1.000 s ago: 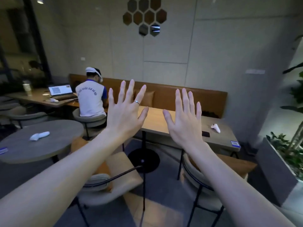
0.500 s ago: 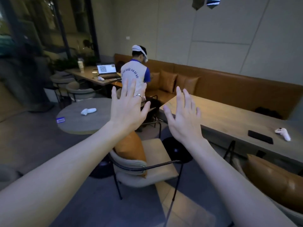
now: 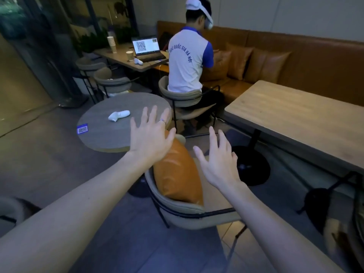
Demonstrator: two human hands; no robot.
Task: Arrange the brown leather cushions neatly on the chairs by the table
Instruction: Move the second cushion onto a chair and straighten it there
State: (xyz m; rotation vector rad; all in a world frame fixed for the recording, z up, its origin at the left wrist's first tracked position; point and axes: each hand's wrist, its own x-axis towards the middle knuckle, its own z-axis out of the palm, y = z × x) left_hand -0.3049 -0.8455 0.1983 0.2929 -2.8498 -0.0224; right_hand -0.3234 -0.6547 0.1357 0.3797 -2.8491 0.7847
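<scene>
Cushion (image 3: 177, 172), glossy brown leather, leans upright in chair (image 3: 183, 210); both hands' grips spread.

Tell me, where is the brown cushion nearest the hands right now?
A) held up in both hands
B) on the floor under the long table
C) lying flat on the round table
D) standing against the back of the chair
D: the cushion stands on edge against the chair back, with both open hands above it, the left hand and right hand holding nothing.
</scene>
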